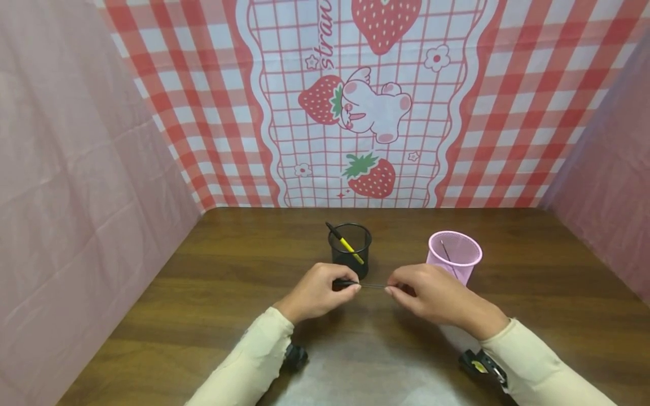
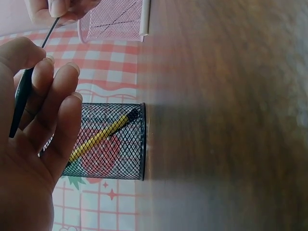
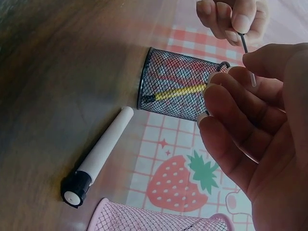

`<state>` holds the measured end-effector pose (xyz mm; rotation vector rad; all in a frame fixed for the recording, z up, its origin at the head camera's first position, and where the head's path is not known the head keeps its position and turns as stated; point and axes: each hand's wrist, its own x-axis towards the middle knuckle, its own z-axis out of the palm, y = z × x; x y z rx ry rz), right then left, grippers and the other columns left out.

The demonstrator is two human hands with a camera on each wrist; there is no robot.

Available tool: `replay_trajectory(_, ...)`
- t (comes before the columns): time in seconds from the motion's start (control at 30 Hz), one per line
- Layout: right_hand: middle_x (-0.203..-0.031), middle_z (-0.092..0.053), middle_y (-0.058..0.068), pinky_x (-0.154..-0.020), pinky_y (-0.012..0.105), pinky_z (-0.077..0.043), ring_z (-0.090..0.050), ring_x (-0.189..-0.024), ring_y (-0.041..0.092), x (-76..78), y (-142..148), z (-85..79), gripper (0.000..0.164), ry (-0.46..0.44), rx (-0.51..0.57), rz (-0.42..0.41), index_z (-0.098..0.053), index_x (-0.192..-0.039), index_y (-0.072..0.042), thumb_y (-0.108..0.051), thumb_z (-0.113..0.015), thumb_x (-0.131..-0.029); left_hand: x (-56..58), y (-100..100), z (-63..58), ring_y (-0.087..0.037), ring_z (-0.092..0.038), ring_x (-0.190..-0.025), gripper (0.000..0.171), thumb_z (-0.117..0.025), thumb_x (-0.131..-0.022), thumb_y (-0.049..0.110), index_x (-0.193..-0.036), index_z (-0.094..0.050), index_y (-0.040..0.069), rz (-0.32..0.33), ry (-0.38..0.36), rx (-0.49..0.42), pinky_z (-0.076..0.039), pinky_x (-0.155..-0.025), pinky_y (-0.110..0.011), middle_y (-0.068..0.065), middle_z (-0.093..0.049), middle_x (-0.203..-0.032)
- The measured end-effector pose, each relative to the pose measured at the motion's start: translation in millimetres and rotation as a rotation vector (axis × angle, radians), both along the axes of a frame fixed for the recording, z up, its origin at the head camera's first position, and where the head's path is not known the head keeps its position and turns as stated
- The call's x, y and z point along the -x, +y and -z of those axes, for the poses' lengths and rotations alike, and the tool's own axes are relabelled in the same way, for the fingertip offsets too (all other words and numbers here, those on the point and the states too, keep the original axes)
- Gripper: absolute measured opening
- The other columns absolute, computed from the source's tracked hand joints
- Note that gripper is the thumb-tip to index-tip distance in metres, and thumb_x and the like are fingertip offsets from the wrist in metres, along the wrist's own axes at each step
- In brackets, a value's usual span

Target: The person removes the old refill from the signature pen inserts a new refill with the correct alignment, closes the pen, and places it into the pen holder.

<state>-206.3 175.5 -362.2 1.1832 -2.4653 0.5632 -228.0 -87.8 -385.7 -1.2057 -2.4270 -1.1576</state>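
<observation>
Held level between the two hands is a thin tool (image 1: pixel 373 286) with a slender dark shaft and a black tapered handle (image 2: pixel 21 101). My left hand (image 1: pixel 320 293) pinches it where handle meets shaft, thumb against fingertips. At the other end, my right hand (image 1: pixel 437 296) pinches the shaft close to its pale tip (image 3: pixel 253 79). Just behind the left hand stands a black mesh pen cup (image 1: pixel 350 268) with a yellow and black pen (image 1: pixel 347 245) leaning in it. A pink mesh cup (image 1: pixel 469 256), partly covered by the right hand, contains a thin dark stick (image 1: pixel 447 254).
On the wooden table (image 1: pixel 228 270), a white marker-like cylinder with a black end (image 3: pixel 103 149) lies near the pink cup, mostly hidden by the right hand in the head view. A checked strawberry cloth (image 1: pixel 355 141) hangs at the back, with pink cloth (image 1: pixel 91 169) along both sides.
</observation>
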Motion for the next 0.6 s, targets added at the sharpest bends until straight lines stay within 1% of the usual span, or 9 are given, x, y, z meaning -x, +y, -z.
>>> replay_trajectory(0.3, -0.076, -0.06, -0.02, -0.06, 0.022, -0.049, -0.053, -0.066, -0.004, 0.2, 1.6, 0.2, 0.007, -0.018, 0.0, 0.004, -0.07, -0.087, -0.021, -0.017, -0.073, -0.091, -0.1, -0.7, 0.8, -0.004, -0.062, -0.079, 0.004, -0.072, -0.091, 0.015, -0.091, -0.073, 0.012, -0.004, -0.014, -0.01, -0.052, -0.075, -0.021, 0.005, -0.07, -0.087)
replay_trajectory(0.6, -0.075, -0.057, -0.022, -0.058, 0.021, -0.047, -0.051, -0.065, -0.005, 1.6, 1.4, 1.7, 0.012, 0.015, 0.011, 0.004, -0.068, -0.085, -0.023, -0.014, -0.074, -0.088, 1.2, -2.8, 0.5, -0.004, -0.063, -0.08, 0.003, -0.072, -0.091, 0.013, -0.093, -0.074, 0.011, -0.007, -0.016, -0.013, -0.053, -0.075, -0.022, 0.005, -0.07, -0.087)
